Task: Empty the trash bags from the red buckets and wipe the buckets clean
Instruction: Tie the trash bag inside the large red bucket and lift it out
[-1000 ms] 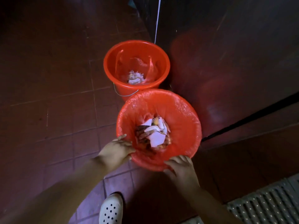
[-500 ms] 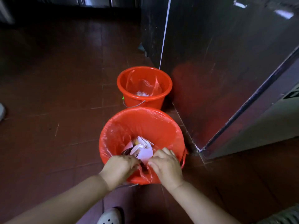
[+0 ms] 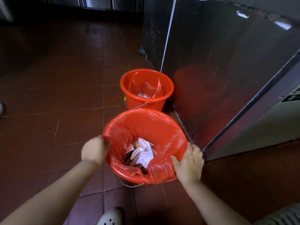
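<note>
Two red buckets stand on the tiled floor. The near bucket (image 3: 129,175) is lined with a red trash bag (image 3: 155,127) stretched over its rim, with paper scraps and wrappers (image 3: 141,153) at the bottom. My left hand (image 3: 95,150) grips the bag's edge at the left rim. My right hand (image 3: 189,163) holds the bag's edge at the right rim, thumb over the plastic. At the front the bag has come off the rim. The far bucket (image 3: 146,99) holds a loose red bag (image 3: 146,88) with a little white waste.
A steel cabinet wall (image 3: 219,70) rises just right of both buckets. My white perforated shoe (image 3: 110,217) shows below the near bucket. A metal floor grate (image 3: 282,215) lies at the lower right. Brown tiled floor (image 3: 48,95) stretches to the left.
Both hands moved apart from the front of the near bucket's rim to its left and right sides. The bag's front edge has slipped off the rim. The view has tilted up.
</note>
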### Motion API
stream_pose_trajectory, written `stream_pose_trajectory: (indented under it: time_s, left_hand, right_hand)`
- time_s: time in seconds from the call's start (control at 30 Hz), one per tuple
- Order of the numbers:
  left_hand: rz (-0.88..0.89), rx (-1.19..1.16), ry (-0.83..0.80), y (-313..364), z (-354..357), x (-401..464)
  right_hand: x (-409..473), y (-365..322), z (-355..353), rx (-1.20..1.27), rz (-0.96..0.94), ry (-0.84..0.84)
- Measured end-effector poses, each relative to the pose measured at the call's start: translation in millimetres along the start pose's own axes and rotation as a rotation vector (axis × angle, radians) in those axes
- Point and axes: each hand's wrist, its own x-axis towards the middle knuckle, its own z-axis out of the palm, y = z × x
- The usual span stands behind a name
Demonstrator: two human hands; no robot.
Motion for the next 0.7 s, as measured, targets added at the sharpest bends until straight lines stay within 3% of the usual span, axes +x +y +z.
stream_pose_trajectory:
  time_s: [0.13,0.23,0.33,0.4,0.47,0.53,0.63,0.7]
  left_hand:
    - [0.151,0.226,0.170,0.5,-9.6,2.8]
    - [0.445,0.256,0.253,12.0,-15.0,-6.5]
    - [0.738,0.297,0.214,34.2,-9.6,-23.5]
    - [0.805,0.288,0.210,36.9,-3.1,-28.1]
    - [0.720,0.192,0.302,32.1,-2.9,-23.5]
    - [0.482,0.110,0.361,28.5,-4.0,-10.6]
    - [0.028,0.038,0.102,32.5,-7.0,12.6]
    - [-0.075,-0.036,0.030,36.7,-5.7,26.3]
  right_hand:
    - [5.5,6.1,1.0,0.085,0.187,-0.061]
    - [7.4,9.2,-0.1,0.181,0.241,-0.093]
    - [8.7,8.0,-5.1,0.273,0.285,-0.067]
    - [9.9,4.8,-9.4,0.342,0.261,-0.012]
    - [11.6,-0.4,-16.1,0.458,0.220,0.045]
    - [15.9,-7.6,-23.5,0.567,0.169,0.102]
    - [26.6,-21.6,-32.1,0.689,0.106,0.168]
    - [34.4,-32.1,-36.8,0.794,0.071,0.214]
